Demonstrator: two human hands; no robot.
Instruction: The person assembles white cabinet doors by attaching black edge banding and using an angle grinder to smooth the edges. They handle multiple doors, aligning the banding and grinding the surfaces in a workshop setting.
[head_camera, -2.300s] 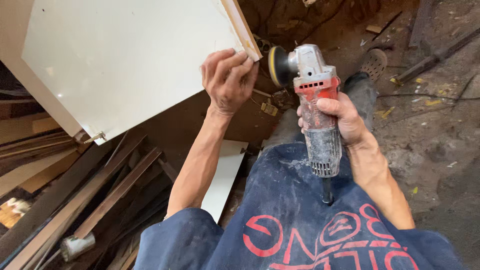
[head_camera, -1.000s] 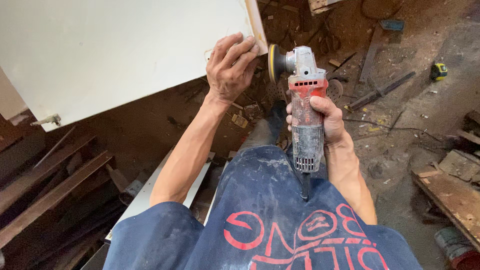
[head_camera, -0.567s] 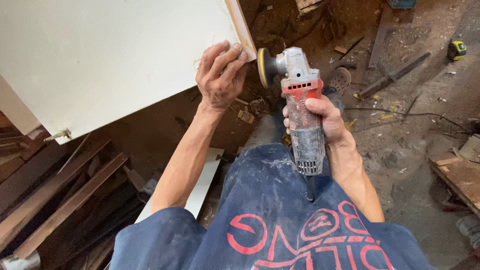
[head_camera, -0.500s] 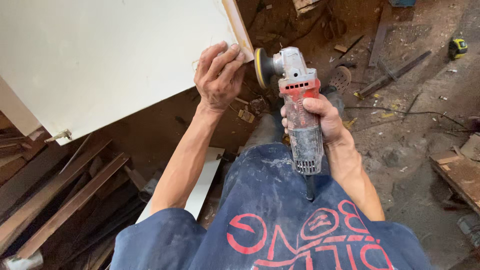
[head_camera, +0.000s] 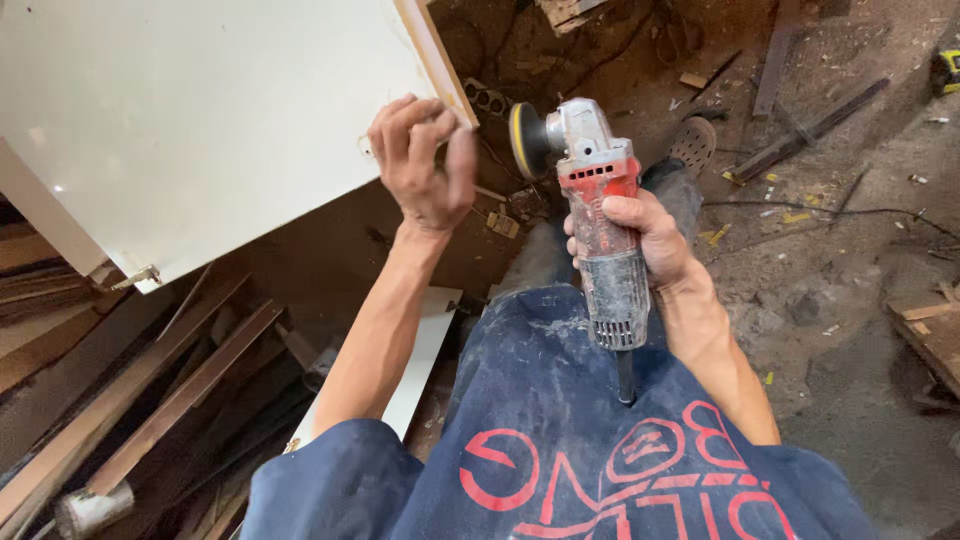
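Note:
A large white board (head_camera: 200, 110) with a bare wooden edge fills the upper left, tilted. My left hand (head_camera: 425, 165) grips its lower right corner, fingers curled over the face. My right hand (head_camera: 635, 235) holds a red and grey angle grinder (head_camera: 595, 210) by its body. The grinder's yellow-backed sanding disc (head_camera: 525, 140) faces the board's edge, a small gap away. The grinder's cord leaves its tail over my blue clothing (head_camera: 560, 420).
Long wooden strips and metal bars (head_camera: 150, 400) lie piled at lower left. A narrow white panel (head_camera: 420, 350) lies under my left arm. Dirt floor on the right holds scrap wood (head_camera: 930, 330), a bar (head_camera: 810, 125) and a yellow tape measure (head_camera: 945, 68).
The view has shifted slightly. The grinder's disc has stayed next to the board's edge, drawing a little nearer. My left hand has kept its hold on the board's corner.

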